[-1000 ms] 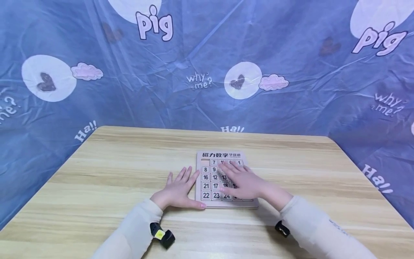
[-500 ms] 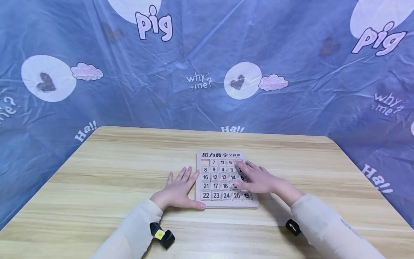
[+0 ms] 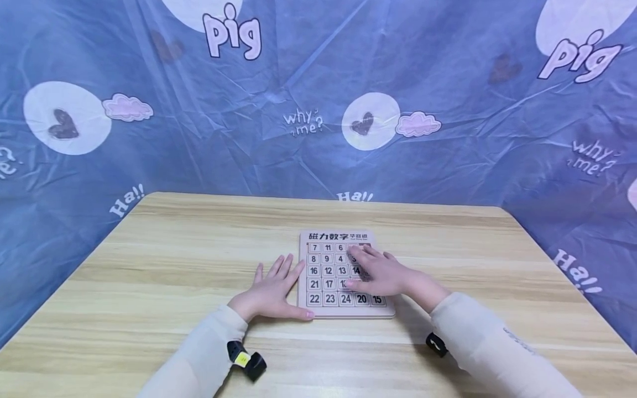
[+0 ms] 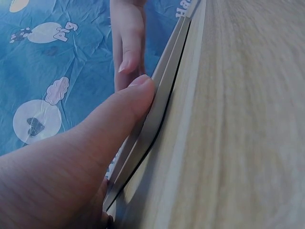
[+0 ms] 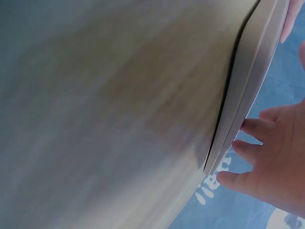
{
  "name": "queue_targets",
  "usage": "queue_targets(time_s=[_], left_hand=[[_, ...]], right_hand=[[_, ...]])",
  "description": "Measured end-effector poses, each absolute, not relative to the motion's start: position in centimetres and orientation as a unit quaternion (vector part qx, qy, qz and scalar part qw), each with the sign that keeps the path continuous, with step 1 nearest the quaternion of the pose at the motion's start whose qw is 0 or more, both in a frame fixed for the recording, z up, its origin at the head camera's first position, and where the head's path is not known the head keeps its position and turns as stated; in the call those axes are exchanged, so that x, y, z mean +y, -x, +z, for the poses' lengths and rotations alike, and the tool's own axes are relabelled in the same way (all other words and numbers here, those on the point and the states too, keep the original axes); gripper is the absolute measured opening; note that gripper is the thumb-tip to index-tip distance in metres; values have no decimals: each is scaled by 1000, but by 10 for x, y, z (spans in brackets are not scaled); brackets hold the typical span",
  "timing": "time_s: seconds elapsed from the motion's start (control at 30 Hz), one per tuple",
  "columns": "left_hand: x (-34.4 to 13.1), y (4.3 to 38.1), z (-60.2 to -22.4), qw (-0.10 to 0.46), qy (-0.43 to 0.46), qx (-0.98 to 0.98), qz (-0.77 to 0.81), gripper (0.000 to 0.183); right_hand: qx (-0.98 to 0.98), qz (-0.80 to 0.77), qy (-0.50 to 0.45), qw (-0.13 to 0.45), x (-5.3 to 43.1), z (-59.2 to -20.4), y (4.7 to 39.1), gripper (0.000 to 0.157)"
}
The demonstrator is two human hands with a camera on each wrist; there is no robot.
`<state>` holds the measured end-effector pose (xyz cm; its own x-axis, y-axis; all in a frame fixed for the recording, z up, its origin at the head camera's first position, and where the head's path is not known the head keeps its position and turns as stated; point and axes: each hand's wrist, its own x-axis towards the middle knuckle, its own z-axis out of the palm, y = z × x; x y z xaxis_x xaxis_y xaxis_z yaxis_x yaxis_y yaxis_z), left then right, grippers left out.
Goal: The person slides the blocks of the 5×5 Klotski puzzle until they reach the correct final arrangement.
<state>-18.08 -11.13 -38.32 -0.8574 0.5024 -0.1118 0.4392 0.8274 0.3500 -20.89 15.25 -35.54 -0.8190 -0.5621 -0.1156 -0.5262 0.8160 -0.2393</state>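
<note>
Resting at the left side of the board, the bare left hand (image 3: 272,296) lies with fingers straight and spread; its thumb tip touches the near edge by the left corner, its index fingertip the left edge. Bare right hand (image 3: 383,275) reaches over the right half of the board, fingers extended, index fingertip at the top row. Hands apart from each other, neither clamped on anything; pressure of the right fingertips cannot be told.

Pale, flat rectangular board (image 3: 338,313) with black Chinese lettering along its far margin: lies flat between the hands, partly beneath the right. Square pale number tiles (image 3: 328,271) in rows; left column reads 7, 8, 16, 21, 22. Several tiles at right hidden by the hand.

Off-white sleeves (image 3: 199,354) on both arms, black wrist devices (image 3: 255,366) below them. Light wood-grain table (image 3: 199,249) under all; blue printed cloth (image 3: 318,66) behind.
</note>
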Motion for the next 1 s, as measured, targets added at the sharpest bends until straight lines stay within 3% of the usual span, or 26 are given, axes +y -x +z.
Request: queue_targets(time_s=[0.4,0.57,1.0], left_hand=[[-112,181,-384,101,-247,950,160,110],[-112,181,-382,102,-246,950,161,110],[-113,181,-381,107,-255,949,152,105]], right_hand=[[947,-88,300,76,153,-351,205,81],[936,-85,337,56,166,-340,183,78],[918,-115,373,66,194,-342,117,79]])
